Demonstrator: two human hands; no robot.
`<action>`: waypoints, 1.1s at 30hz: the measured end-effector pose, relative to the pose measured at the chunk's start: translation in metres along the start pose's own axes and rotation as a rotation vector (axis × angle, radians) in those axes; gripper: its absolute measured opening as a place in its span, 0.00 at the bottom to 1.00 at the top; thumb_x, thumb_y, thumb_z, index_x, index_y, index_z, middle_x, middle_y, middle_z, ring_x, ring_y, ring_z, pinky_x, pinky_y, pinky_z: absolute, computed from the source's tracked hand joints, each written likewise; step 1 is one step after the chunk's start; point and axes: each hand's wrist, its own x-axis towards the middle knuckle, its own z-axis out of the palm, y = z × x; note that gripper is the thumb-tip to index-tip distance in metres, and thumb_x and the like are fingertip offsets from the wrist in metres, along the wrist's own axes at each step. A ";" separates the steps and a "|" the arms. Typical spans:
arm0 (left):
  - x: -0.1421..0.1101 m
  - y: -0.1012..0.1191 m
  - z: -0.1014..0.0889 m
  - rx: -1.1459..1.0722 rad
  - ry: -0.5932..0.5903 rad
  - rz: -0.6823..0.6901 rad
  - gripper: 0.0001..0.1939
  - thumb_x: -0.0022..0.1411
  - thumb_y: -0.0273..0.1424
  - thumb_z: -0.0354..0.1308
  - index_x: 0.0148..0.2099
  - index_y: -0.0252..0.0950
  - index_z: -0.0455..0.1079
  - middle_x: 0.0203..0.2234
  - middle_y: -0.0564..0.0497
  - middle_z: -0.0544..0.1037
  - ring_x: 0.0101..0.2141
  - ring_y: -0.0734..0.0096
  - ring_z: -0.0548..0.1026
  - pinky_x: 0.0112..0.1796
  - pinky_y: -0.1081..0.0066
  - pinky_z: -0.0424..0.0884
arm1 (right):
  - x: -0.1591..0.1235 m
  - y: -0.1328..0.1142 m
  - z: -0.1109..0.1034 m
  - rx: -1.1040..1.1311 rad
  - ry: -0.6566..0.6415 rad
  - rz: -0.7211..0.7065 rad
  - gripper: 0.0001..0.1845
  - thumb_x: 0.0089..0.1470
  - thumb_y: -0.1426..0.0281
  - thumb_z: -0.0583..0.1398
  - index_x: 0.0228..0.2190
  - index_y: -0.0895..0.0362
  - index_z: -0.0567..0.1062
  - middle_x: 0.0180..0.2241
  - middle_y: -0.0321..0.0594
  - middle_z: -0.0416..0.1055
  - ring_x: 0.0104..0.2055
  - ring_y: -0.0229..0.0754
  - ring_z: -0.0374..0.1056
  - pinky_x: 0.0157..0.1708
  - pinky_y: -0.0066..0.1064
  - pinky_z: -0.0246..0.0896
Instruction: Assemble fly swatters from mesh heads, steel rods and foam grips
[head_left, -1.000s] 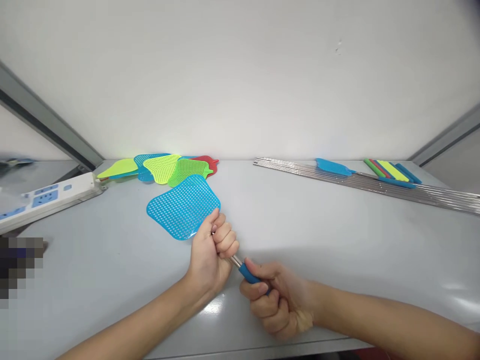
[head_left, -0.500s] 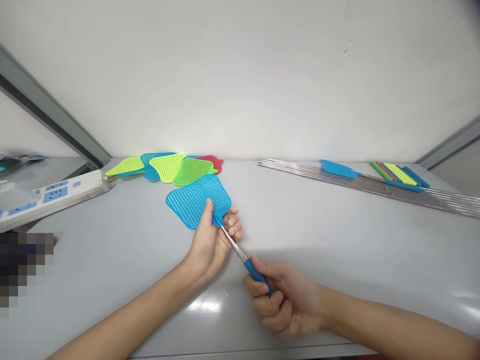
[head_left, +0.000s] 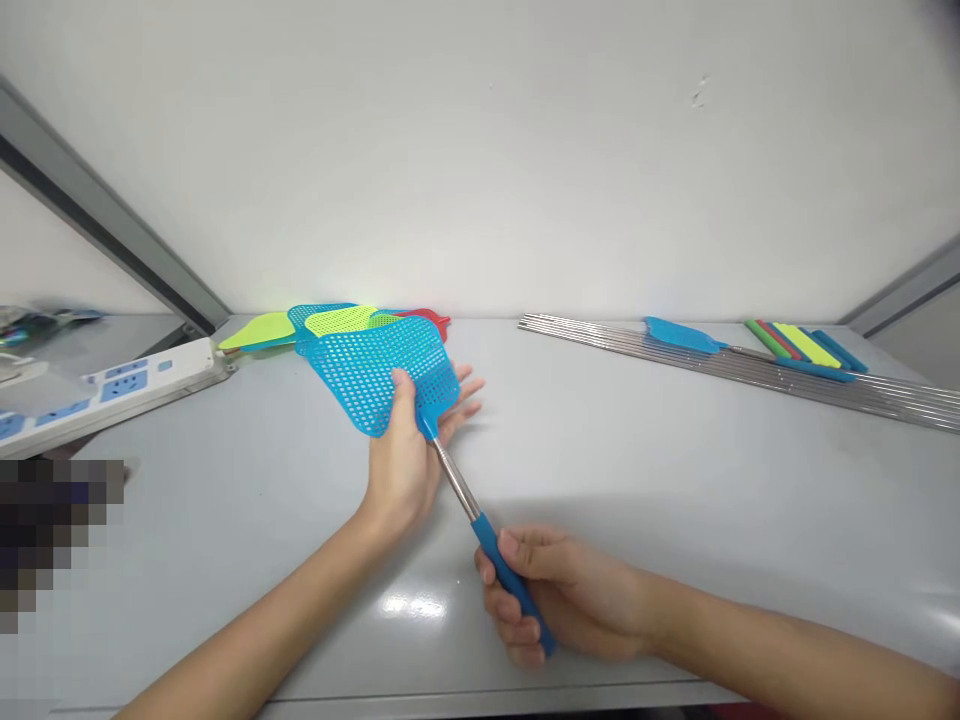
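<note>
A blue fly swatter (head_left: 375,365) with a perforated head, a metal rod and a blue grip slants between my two hands. My left hand (head_left: 401,455) holds it at the neck, thumb over the front of the head and fingers stretched out behind it. Lower down, my right hand (head_left: 555,595) is wrapped round the blue grip (head_left: 499,560), with the grip's end showing below the fingers. Behind the swatter's head lie more swatter heads, among them a yellow one (head_left: 262,330) and a red one (head_left: 431,320), partly covered.
Metal rods (head_left: 600,335) lie along the back right of the grey table (head_left: 675,480), with another blue swatter (head_left: 682,335) on them. Several coloured grips (head_left: 806,345) rest near the right corner. A white power strip (head_left: 120,390) lies at the left.
The swatter's head has moved up and left, now hiding more of the heads behind. My left fingers have straightened from a curl. More of the blue grip shows in my right hand.
</note>
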 end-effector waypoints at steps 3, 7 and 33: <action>0.003 -0.008 -0.005 0.199 -0.132 -0.021 0.23 0.58 0.43 0.41 0.34 0.28 0.67 0.24 0.45 0.74 0.23 0.65 0.73 0.30 0.64 0.69 | -0.002 0.001 -0.002 0.078 0.011 0.045 0.11 0.54 0.63 0.48 0.28 0.58 0.62 0.19 0.31 0.50 0.17 0.27 0.46 0.16 0.21 0.41; 0.006 -0.010 -0.007 0.314 -0.301 -0.155 0.22 0.58 0.40 0.41 0.38 0.26 0.65 0.20 0.48 0.73 0.21 0.67 0.72 0.28 0.66 0.67 | -0.004 0.003 -0.002 0.129 0.115 0.042 0.18 0.52 0.54 0.46 0.23 0.56 0.58 0.14 0.27 0.43 0.12 0.26 0.36 0.11 0.18 0.30; 0.004 -0.009 -0.002 0.244 -0.402 -0.227 0.19 0.61 0.38 0.37 0.36 0.28 0.61 0.21 0.47 0.74 0.22 0.67 0.73 0.27 0.69 0.65 | -0.001 -0.006 -0.016 0.327 -0.265 0.105 0.20 0.56 0.58 0.40 0.21 0.56 0.56 0.11 0.27 0.41 0.11 0.28 0.31 0.07 0.18 0.33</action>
